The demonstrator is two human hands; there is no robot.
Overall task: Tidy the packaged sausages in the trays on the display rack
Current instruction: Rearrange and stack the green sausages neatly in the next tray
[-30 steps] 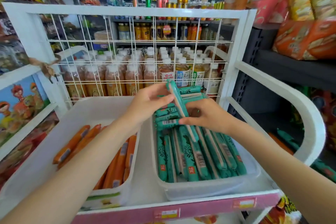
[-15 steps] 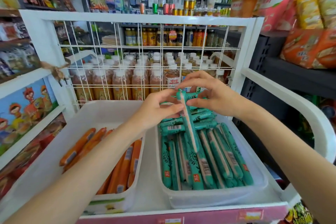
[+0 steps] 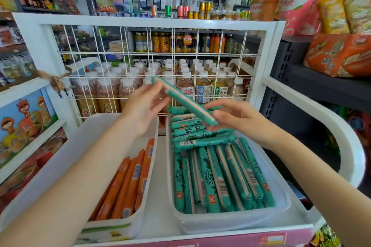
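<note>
Centre of frame: one green sausage (image 3: 183, 100) was held in the air above the far end of the right tray (image 3: 281, 212), tilted, upper end toward upper left, lower end toward the right. Left hand (image 3: 144, 106) gripped it near the upper end, fingers curled about the pack. Right hand (image 3: 236, 116) pinched the lower end between thumb and fingertips.

Right tray, clear plastic, lower centre-right: a row of green sausages (image 3: 220, 178) lay lengthwise side by side, running toward the camera. At the tray's far end, a stack of green sausages (image 3: 196, 132) lay crosswise, just under the right hand; whether the hand touched the stack could not be told.

Left tray (image 3: 60, 158), white, lower left: orange sausages (image 3: 128, 182) lay lengthwise along its right wall, partly hidden by the left forearm. The two trays sat side by side on the white display rack (image 3: 321, 106), a narrow gap between them.

Behind the trays stood the rack's white wire grid (image 3: 208, 54); through it, rows of capped drink bottles (image 3: 202, 86). Orange snack packs (image 3: 339, 54) sat on a dark shelf at upper right.
</note>
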